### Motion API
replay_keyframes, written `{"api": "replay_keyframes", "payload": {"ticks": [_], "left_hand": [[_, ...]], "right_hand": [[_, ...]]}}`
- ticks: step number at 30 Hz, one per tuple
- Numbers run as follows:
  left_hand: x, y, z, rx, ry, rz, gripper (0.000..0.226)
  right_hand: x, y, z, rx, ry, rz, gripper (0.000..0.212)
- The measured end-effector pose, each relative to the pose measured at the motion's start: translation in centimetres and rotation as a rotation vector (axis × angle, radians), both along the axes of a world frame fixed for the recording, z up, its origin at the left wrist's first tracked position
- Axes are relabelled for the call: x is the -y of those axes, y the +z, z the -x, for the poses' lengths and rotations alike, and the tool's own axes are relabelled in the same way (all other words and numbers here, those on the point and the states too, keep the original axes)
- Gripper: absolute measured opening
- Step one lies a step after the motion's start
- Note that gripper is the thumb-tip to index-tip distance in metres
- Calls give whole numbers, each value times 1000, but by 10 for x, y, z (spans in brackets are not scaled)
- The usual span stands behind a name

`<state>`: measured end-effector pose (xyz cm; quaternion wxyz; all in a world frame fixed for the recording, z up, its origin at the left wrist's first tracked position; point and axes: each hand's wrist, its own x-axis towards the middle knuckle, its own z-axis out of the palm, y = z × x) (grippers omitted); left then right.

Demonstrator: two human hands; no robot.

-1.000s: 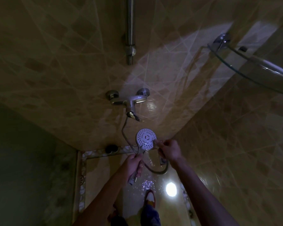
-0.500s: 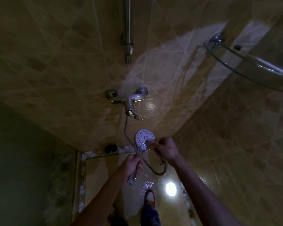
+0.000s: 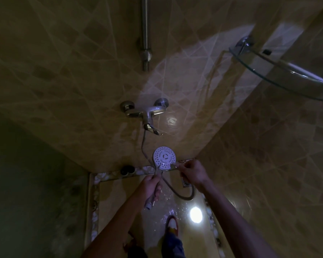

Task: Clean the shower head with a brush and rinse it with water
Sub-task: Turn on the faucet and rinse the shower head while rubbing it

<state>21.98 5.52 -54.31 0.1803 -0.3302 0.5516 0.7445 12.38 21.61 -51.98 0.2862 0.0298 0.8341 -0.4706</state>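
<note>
**A:** ok so which step is this? The shower head is held up with its nozzle face turned toward the camera, just below the wall mixer tap. Its handle is wrapped by the left hand, fingers closed tight round it. The hose is looped down behind the hands and back up to the tap.

**B:** Scrubbing stage, it'd be judged. The right hand is pinched shut on something thin, and the tip of it is laid against the lower right edge of the spray face. That's taken to be the brush, though it's so dim that bristles can't really be made out.

**A:** Any water seen running?

**B:** None that can be spotted from the head itself. The floor looks wet and speckled with drops, and a lamp is mirrored in it, but that's all. So the rinse is reckoned not yet done.

**A:** And what's needed next?

**B:** Probably the brush gets worked across the rest of the nozzle rings, since only the rim is being touched now. The handle has to be kept steady so the face isn't twisted away. After that a hand would need to be freed for the tap lever, which is close above.
</note>
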Motion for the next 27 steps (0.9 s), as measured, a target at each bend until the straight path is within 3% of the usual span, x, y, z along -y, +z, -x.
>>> {"api": "replay_keyframes", "payload": {"ticks": [2,7,11,16,20,24,27], "left_hand": [[-2,1,-1,-10,-26,-4,39],[-4,8,-7,-13,-13,-21,38],[0,10,-11,4,5,-26,33],[8,19,-14,6,20,8,39],[22,23,-16,59,38,56,43],[41,26,-24,33,89,40,40],[56,29,-31,44,147,63,35]], "right_hand": [[7,0,-6,12,-9,37,42],[24,7,-7,-23,10,11,52],[29,18,6,-57,47,-88,50],[27,21,19,-60,22,-108,31],[34,19,32,-117,20,-97,32],[51,20,51,-161,94,-124,30],[67,21,65,-206,265,-249,27]]}}
